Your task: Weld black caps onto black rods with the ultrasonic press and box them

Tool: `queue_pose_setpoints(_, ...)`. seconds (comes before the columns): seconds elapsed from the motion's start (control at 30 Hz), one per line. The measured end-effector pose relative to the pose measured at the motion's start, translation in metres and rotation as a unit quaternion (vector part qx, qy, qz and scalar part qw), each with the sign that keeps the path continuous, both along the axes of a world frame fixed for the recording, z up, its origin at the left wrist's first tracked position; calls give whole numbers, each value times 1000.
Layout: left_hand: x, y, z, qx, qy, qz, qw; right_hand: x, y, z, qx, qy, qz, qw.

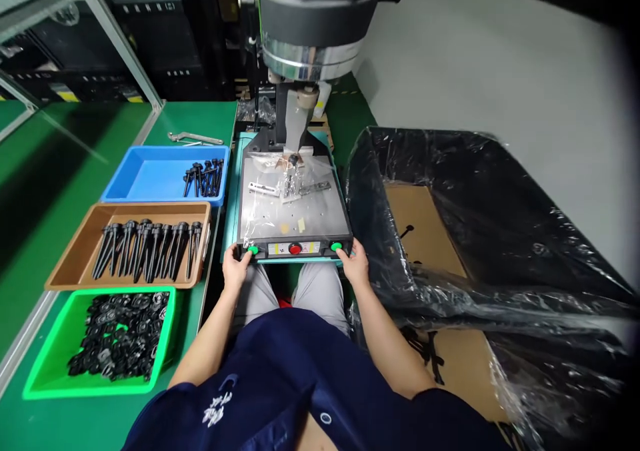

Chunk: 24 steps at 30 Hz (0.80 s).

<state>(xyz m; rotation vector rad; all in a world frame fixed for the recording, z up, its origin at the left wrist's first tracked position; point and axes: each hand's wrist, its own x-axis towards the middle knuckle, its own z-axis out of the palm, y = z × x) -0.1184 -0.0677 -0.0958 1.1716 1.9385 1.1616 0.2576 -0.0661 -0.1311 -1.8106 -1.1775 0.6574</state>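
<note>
My left hand (235, 268) is at the left front corner of a bench press, its thumb on the left green button (253, 250) and its fingers curled round the side of the base. In the same way my right hand (355, 264) grips the right corner, thumb on the right green button (336, 246). Between the buttons is a red button (295, 248). Behind them lies the press's metal plate (270, 218), with two slotted clamps. A small black part (293, 160) sits in the fixture under the press head (313, 24), partly hidden by clear plastic film.
On the left bench stand a blue tray (143, 150) with black stemmed parts, a brown tray (75, 264) with longer rows of them, and a green bin (50, 371) of small black pieces. A wrench (195, 137) lies beyond. Plastic-lined boxes (480, 224) stand at right.
</note>
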Motion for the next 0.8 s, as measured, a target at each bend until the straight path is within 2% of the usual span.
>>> queue_pose_setpoints(0.13,-1,1,0,0,-3,3,1000,0,4,-11,26,13,-26,999)
queue_pose_setpoints(0.3,2,2,-1,-6,-2,22,1000,1,6,-19,33,-21,-38,999)
queue_pose_setpoints(0.63,-2,1,-11,15,-9,2,1000,-6,2,-12,50,-56,-37,996)
queue_pose_setpoints(0.8,-3,3,-13,30,-30,17,999,-2,3,-12,48,-46,-24,997)
